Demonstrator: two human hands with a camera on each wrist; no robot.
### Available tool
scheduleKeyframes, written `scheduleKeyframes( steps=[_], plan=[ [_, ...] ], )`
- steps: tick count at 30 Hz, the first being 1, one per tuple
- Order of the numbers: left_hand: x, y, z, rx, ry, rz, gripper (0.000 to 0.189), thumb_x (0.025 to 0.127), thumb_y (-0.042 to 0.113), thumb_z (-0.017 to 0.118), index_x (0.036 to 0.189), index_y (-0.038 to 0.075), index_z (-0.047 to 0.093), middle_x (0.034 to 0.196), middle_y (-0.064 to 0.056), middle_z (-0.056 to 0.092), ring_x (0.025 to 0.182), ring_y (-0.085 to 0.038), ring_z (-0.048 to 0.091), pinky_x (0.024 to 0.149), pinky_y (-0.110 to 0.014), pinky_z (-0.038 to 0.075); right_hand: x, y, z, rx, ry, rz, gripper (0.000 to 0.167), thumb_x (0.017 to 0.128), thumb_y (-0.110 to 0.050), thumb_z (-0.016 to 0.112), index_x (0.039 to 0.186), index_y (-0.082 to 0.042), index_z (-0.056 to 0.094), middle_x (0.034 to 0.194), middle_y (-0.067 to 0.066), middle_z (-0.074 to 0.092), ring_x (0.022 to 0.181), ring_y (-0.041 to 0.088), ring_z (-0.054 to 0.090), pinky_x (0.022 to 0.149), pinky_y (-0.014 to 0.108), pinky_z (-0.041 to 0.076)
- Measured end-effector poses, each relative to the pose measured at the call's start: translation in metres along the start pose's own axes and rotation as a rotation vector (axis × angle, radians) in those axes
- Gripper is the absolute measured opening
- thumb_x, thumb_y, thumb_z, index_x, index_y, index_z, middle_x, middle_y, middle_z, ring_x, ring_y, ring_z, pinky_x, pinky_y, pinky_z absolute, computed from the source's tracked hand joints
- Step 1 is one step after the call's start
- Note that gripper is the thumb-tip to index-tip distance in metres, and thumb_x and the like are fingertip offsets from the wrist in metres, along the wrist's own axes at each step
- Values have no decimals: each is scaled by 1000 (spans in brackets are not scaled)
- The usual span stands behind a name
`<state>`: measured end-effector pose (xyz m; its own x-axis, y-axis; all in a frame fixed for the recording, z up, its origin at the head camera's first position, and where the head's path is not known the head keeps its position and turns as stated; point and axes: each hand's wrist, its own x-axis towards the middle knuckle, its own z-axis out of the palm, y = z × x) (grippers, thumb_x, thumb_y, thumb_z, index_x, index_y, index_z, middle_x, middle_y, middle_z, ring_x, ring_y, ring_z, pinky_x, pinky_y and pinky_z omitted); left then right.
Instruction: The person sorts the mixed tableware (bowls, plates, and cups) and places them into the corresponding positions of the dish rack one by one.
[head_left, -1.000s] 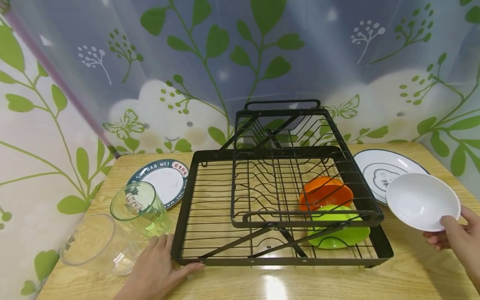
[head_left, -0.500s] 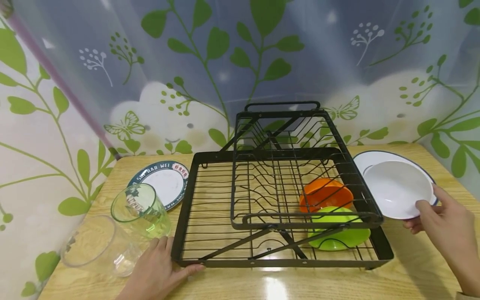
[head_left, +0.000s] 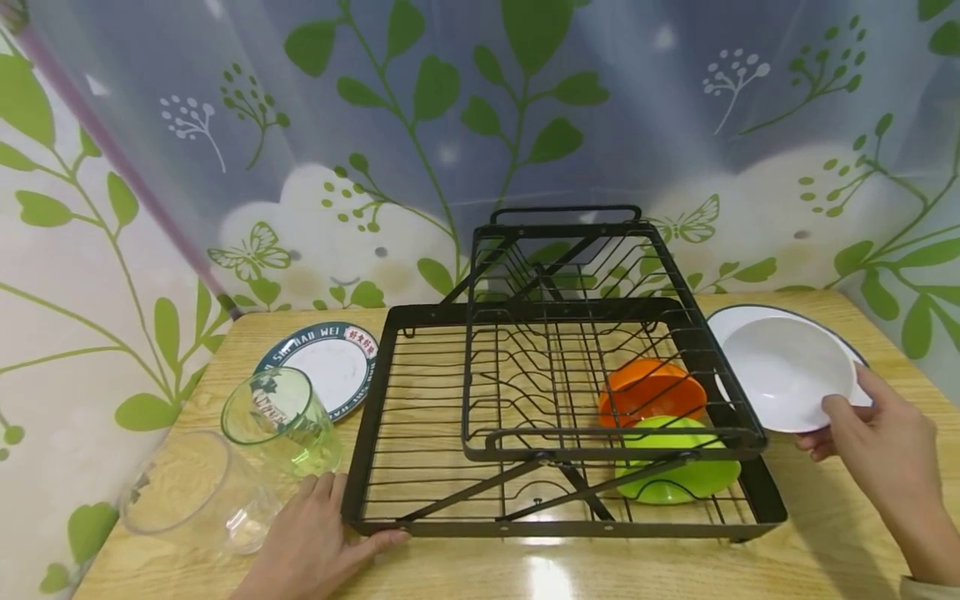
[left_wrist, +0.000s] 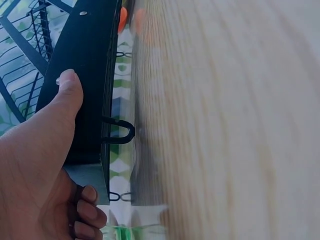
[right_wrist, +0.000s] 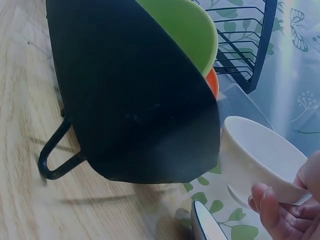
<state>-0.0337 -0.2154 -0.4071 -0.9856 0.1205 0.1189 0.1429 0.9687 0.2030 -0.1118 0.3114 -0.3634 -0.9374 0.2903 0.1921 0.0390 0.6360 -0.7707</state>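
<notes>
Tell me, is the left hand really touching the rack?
Touching. The left wrist view shows the left hand with its thumb lying against the black side of the rack, no gap.

From above, a hand could drop straight onto the left part of the lower tier (head_left: 570,524). Further right, the upper tier (head_left: 480,452) roofs over the orange bowl (head_left: 637,379) and green bowl (head_left: 667,485), and slanted struts (head_left: 477,489) cross the front approach. The white bowl (head_left: 787,375) and right hand (head_left: 881,437) fill the right side; the green glass (head_left: 318,446), clear glass (head_left: 187,517) and left hand (head_left: 307,533) crowd the left.
</notes>
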Motion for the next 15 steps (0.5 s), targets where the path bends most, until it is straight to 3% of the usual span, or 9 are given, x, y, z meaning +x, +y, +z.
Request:
scheduleKeyframes(
  steps=[8,15],
  plan=[
    [-1,-1,2,-3,33,21,85,67,74,68,108,0,56,89,-12,58,86,-31,59,72,-46,53,0,-3,3,10,18,-21,53,93,-8,38,145,2,37,48,-8,61,38,9,59,40,23,49],
    [0,-1,1,-3,13,15,88,69,73,68,113,-2,55,94,-16,59,90,-34,60,74,-47,53,3,-8,3,-60,51,-38,55,93,-10,39,148,-4,36,47,-5,61,38,8,58,40,21,47]
  ],
)
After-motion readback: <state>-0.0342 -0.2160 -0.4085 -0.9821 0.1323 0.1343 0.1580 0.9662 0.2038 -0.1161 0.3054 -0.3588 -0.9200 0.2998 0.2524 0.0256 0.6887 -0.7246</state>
